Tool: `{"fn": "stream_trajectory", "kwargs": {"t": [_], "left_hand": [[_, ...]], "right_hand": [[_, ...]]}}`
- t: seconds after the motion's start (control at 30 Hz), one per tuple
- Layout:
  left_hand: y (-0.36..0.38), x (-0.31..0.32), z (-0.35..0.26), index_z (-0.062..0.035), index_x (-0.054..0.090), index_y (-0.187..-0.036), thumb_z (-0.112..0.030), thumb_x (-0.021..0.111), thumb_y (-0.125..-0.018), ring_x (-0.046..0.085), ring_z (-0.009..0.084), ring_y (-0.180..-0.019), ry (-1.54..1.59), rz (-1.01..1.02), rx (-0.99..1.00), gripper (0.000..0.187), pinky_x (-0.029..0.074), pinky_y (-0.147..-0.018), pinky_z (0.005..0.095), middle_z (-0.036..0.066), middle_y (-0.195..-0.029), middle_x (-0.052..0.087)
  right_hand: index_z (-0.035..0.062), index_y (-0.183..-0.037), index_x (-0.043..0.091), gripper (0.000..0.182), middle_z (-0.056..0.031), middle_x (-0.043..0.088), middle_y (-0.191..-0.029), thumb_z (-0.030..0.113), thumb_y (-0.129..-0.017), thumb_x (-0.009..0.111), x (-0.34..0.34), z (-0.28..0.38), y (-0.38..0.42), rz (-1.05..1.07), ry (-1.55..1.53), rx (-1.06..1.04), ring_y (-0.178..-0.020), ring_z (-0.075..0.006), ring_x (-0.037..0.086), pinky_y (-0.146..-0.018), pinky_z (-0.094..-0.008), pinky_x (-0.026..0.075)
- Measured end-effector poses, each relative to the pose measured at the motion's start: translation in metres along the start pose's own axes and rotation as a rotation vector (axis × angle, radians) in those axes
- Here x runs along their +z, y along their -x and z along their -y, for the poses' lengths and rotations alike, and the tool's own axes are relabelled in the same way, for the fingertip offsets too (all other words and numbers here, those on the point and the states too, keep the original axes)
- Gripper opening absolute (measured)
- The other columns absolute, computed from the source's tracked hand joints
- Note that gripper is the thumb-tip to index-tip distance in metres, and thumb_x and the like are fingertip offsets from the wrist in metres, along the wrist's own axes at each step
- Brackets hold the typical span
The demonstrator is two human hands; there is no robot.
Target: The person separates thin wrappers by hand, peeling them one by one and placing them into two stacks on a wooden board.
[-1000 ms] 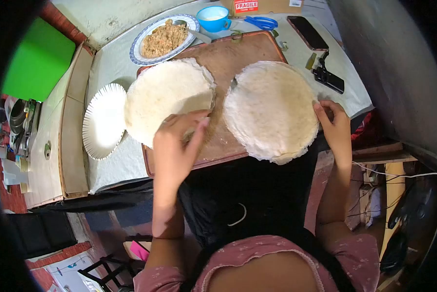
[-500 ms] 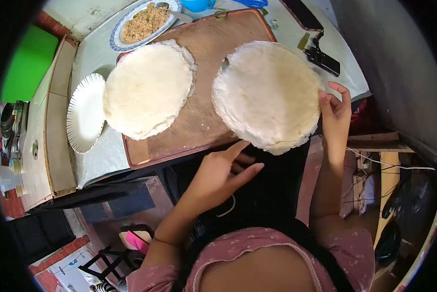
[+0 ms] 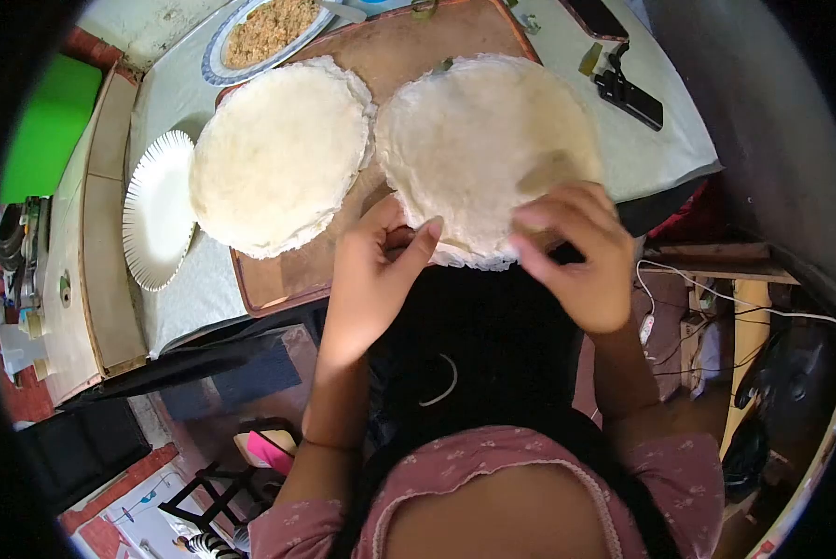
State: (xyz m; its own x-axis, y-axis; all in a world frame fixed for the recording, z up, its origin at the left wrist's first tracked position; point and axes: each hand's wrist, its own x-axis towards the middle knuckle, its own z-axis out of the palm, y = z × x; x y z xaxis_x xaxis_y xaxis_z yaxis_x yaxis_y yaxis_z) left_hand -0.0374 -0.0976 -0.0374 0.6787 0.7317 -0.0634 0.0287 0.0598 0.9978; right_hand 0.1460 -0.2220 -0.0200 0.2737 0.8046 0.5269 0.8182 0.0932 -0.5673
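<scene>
Two stacks of thin round white wrappers lie side by side on a brown board point(image 3: 292, 287). The left stack point(image 3: 283, 158) is untouched. At the lower left edge of the right stack point(image 3: 483, 149), my left hand point(image 3: 383, 256) pinches the wrapper rim between thumb and fingers. My right hand point(image 3: 576, 247), blurred by motion, is at the lower right edge of that stack, its thumb and fingers apart. A small green piece shows at the stack's top edge.
A plate of crumbly brown filling point(image 3: 276, 33) with a spoon stands at the back left. An oval white fluted plate point(image 3: 160, 212) is at the left. A phone point(image 3: 593, 17) and a black object point(image 3: 630, 99) lie at the right back.
The right stack has shifted left and away from me, closer to the left stack. My left hand has moved up onto its edge; my right hand has come down and inward from its right side.
</scene>
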Motion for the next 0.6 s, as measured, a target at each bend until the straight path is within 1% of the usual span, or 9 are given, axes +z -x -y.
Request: {"fn": "stream_trajectory", "kwargs": {"t": [0.03,0.13,0.23,0.33,0.43,0.53,0.6], "left_hand": [[-0.001,-0.002,-0.001,0.0042,0.058,-0.119,-0.003,0.06,-0.095,0.064,0.0078,-0.083,0.073,0.026,0.008,0.025,0.052,-0.072,0.0223,0.006,-0.097,0.069],[-0.002,-0.014,0.001,0.0035,0.056,-0.124,0.002,0.058,-0.094,0.062,0.0088,-0.095,0.106,0.161,-0.034,0.03,0.051,-0.082,0.0237,0.006,-0.108,0.067],[-0.003,-0.018,0.003,0.0032,0.054,-0.128,0.004,0.058,-0.093,0.061,0.0091,-0.099,0.108,0.208,-0.025,0.035,0.05,-0.086,0.0247,0.006,-0.111,0.067],[-0.004,-0.018,0.004,0.003,0.052,-0.131,0.006,0.058,-0.093,0.061,0.0095,-0.102,0.119,0.22,-0.025,0.039,0.05,-0.087,0.0247,0.007,-0.114,0.066],[-0.003,-0.018,0.004,0.0027,0.052,-0.131,0.007,0.057,-0.092,0.061,0.0093,-0.102,0.143,0.223,-0.006,0.039,0.05,-0.087,0.0244,0.006,-0.115,0.066],[-0.002,-0.017,0.003,0.0025,0.052,-0.13,0.007,0.056,-0.092,0.06,0.0094,-0.103,0.151,0.215,-0.011,0.039,0.05,-0.087,0.0244,0.006,-0.115,0.066],[-0.002,-0.02,0.004,0.0022,0.051,-0.131,0.007,0.057,-0.092,0.06,0.0095,-0.104,0.144,0.239,-0.025,0.041,0.049,-0.088,0.0245,0.006,-0.116,0.065]], "right_hand": [[0.0068,-0.094,0.07,0.026,-0.0089,0.065,-0.09,0.005,-0.069,0.077,0.006,0.002,-0.001,0.064,-0.064,-0.035,-0.087,-0.0303,0.061,-0.08,-0.0375,0.049],[0.0063,-0.095,0.069,0.028,-0.0092,0.063,-0.093,0.006,-0.068,0.078,0.02,0.004,0.001,0.08,-0.116,-0.002,-0.089,-0.0301,0.061,-0.08,-0.0383,0.049],[0.0058,-0.096,0.068,0.032,-0.0093,0.063,-0.094,0.007,-0.067,0.08,0.024,0.003,0.0,0.084,-0.101,-0.034,-0.087,-0.0302,0.061,-0.079,-0.0384,0.05],[0.005,-0.095,0.068,0.031,-0.0094,0.062,-0.094,0.007,-0.066,0.08,0.025,0.002,0.0,0.097,-0.074,-0.076,-0.089,-0.0289,0.063,-0.077,-0.0383,0.051],[0.0058,-0.094,0.068,0.031,-0.0083,0.063,-0.092,0.006,-0.066,0.08,0.028,-0.002,0.001,0.041,-0.039,-0.178,-0.09,-0.027,0.065,-0.076,-0.0383,0.052],[0.0056,-0.096,0.072,0.034,-0.0082,0.067,-0.094,-0.002,-0.064,0.08,0.029,-0.005,0.007,0.036,0.03,-0.252,-0.097,-0.0275,0.068,-0.082,-0.037,0.054],[0.0063,-0.095,0.072,0.033,-0.0078,0.067,-0.093,0.0,-0.063,0.081,0.03,-0.011,0.009,0.022,0.035,-0.267,-0.095,-0.0277,0.068,-0.08,-0.0373,0.054]]}}
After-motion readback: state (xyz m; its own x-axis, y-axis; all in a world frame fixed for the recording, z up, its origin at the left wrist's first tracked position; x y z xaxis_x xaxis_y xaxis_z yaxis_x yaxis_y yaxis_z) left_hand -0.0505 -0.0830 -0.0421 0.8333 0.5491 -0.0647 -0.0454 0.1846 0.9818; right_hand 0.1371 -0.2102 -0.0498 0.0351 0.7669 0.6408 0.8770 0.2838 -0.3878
